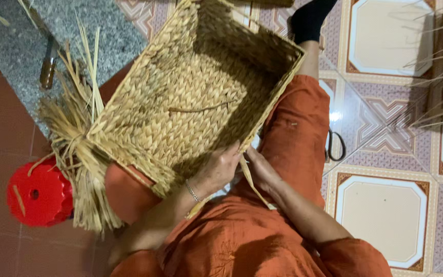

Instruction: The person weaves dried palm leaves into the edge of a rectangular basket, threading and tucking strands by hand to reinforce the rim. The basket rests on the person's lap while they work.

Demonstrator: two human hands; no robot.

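A rectangular woven straw basket (180,97) rests tilted on my lap, its open side facing me. My left hand (221,169), with a thin bracelet at the wrist, grips the basket's near rim. Just right of it, my right hand (262,172) pinches a flat straw strand (255,187) that runs down from the rim. Loose unwoven straw ends (75,154) stick out in a bundle at the basket's left corner. I wear orange clothing (252,236).
A red plastic stool (39,195) stands at the left on the red floor. Scissors (334,146) lie on the patterned tiles to the right of my leg. Dry straw stalks (437,92) lie at the far right. A grey stone slab (21,61) is upper left.
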